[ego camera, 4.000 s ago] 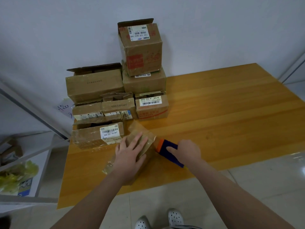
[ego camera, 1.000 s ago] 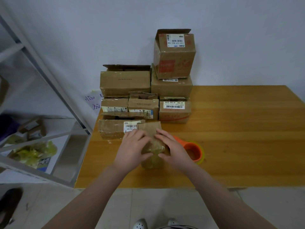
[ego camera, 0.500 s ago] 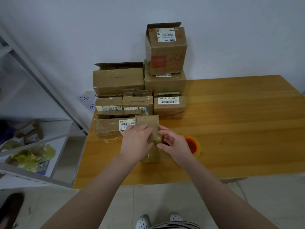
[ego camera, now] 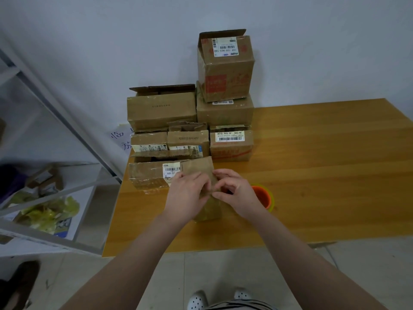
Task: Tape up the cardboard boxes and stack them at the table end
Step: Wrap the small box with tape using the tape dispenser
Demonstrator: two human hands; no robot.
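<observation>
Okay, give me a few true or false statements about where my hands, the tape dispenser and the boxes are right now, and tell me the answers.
1. The left hand and the right hand both grip the small box. True.
2. The right hand holds the tape dispenser. False: it lies on the table, just right of that hand.
3. The top box of the tallest pile has red print and a raised flap. True.
4. The stack of boxes stands at the table's right end. False: it is at the left end, against the wall.
5. The small box is already on the stack. False: it is on the table in front of it.
</observation>
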